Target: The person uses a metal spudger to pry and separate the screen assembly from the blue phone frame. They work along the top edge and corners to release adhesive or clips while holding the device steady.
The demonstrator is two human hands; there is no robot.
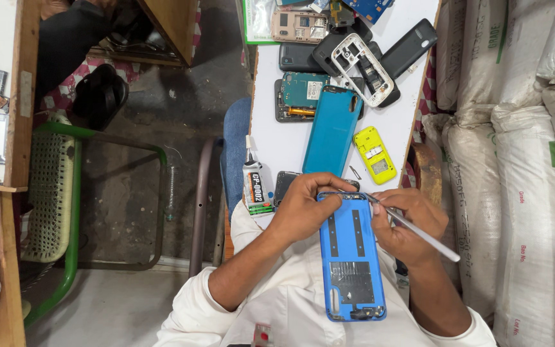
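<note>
A person in a white shirt [290,302] sits at a narrow white worktable [277,144], holding a blue phone back cover [351,257] inner side up over the lap, its long axis running away from the body. The left hand [303,205] grips the cover's far left corner, fingers curled over the top edge. The right hand [406,225] pinches a slim metal tool [412,228] between thumb and fingertips, its tip touching the cover's far right corner at the rim. Dark adhesive strips and a grey foil patch line the cover's inside.

Just beyond the left hand, a white glue tube [254,183] with a green base lies at the table's near edge, beside a small dark phone part [284,186] partly hidden by the fingers. A little farther on, a second, teal back cover [332,132] lies face down, with a yellow keypad phone body [375,154] to its right and a small metal piece near that.

At the far end of the table sit an opened phone with a teal circuit board [300,96], a white phone frame [362,61], several black phone shells [409,46] and a beige handset [299,26].

Stacked white woven sacks [515,160] fill the right side. To the left, across a grey floor, stand a green-framed wicker chair [52,186] and a wooden counter [14,96].
</note>
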